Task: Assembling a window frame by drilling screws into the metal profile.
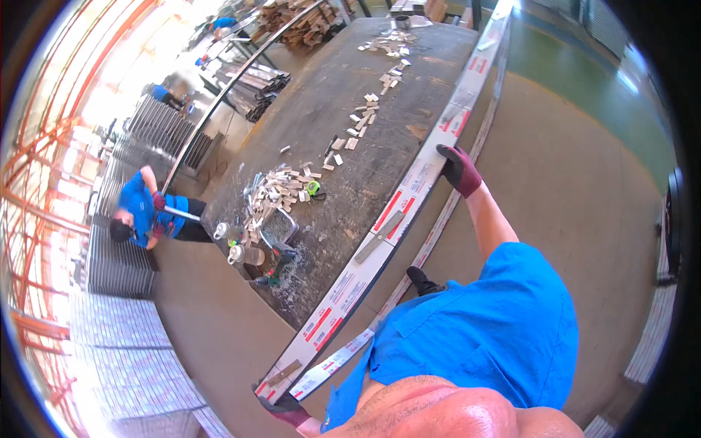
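A long, narrow metal-looking rail (409, 191), covered in white film with red labels, runs diagonally along the right edge of the dark worktable (321, 146). My right hand (461, 171), in a dark glove with a maroon cuff, is closed over its outer edge. At the near end, my gloved left hand (286, 410) grips the rail from below, its fingers partly hidden. Flat grey-brown strips lie on the rail, one near the middle (380, 237) and one by my left hand (284, 373). A second similar rail (431, 244) runs below; I cannot tell whether the two are joined.
Small pale blocks (281, 191) litter the table with a green tape measure (314, 188), a power drill (274, 269) and plastic bottles (252, 255). Across the table a co-worker (150, 208) in blue holds a long bar. Stacked profiles (120, 321) stand at left.
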The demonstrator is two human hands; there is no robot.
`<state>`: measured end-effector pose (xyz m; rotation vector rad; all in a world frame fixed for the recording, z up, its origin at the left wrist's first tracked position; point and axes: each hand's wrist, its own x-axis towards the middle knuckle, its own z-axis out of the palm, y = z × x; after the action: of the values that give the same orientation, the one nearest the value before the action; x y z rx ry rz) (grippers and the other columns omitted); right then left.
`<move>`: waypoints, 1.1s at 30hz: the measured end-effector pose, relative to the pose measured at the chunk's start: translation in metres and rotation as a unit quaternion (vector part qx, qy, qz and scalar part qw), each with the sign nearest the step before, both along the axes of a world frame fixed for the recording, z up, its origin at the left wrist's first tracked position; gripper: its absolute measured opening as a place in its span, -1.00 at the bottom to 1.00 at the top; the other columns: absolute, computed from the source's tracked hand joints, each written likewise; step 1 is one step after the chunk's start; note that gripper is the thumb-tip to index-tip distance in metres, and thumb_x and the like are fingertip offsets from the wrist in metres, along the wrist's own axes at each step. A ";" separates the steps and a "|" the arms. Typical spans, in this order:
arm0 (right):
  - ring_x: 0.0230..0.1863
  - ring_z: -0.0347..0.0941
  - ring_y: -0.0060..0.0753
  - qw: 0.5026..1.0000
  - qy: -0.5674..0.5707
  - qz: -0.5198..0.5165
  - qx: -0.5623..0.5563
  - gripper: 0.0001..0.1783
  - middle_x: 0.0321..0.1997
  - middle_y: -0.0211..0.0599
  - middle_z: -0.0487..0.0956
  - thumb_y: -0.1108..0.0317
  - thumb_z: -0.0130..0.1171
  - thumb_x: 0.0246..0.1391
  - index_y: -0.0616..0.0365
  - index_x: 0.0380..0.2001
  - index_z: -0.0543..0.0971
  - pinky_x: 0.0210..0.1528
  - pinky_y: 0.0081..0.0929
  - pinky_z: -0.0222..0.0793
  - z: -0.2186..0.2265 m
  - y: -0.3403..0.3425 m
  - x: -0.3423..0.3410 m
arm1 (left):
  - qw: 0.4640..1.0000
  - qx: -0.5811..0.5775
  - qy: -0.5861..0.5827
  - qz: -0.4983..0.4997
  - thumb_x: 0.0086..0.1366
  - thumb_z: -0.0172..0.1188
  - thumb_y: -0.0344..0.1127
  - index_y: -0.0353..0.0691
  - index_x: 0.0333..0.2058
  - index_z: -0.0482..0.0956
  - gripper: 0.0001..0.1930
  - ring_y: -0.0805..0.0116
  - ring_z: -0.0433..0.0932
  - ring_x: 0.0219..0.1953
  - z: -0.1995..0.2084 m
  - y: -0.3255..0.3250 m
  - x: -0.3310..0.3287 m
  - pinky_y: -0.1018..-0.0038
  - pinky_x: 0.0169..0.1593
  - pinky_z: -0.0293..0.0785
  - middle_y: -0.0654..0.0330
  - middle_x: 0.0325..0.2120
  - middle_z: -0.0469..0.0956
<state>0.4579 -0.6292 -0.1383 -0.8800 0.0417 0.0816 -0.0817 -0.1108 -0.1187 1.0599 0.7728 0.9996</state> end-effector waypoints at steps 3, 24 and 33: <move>0.13 0.59 -0.26 0.996 0.027 -0.032 0.082 -0.57 0.07 -0.26 0.69 0.15 0.16 0.42 0.15 0.21 0.58 0.30 -0.22 0.45 -0.076 -0.035 0.014 | 0.988 0.130 0.067 -0.052 0.50 -0.02 -0.04 -0.21 0.05 0.59 -0.60 0.23 0.53 0.09 -0.041 0.026 -0.026 0.21 0.24 0.46 0.09 0.06 0.56; 0.21 0.60 -0.03 0.939 0.043 0.323 -0.110 -0.39 0.24 -0.02 0.63 0.04 0.17 0.38 0.28 0.29 0.49 0.24 -0.14 0.57 -0.058 0.087 -0.132 | 0.997 -0.061 -0.040 -0.017 0.62 -0.11 0.22 -0.27 0.31 0.53 -0.32 0.40 0.53 0.25 -0.118 0.041 -0.066 0.42 0.40 0.31 0.16 0.22 0.60; 0.24 0.58 -0.06 0.949 0.057 0.302 -0.074 -0.41 0.25 0.00 0.62 0.08 0.21 0.36 0.29 0.28 0.51 0.27 -0.11 0.56 -0.068 0.090 -0.155 | 0.962 -0.122 -0.240 -0.051 0.51 -0.19 0.44 -0.40 0.32 0.47 -0.08 0.08 0.52 0.31 -0.134 0.047 -0.035 0.16 0.45 0.34 -0.08 0.26 0.55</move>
<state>0.3027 -0.5390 -0.2063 -1.0130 -0.1171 0.7119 -0.1171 -0.0636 -0.2525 0.6013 0.4218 0.9910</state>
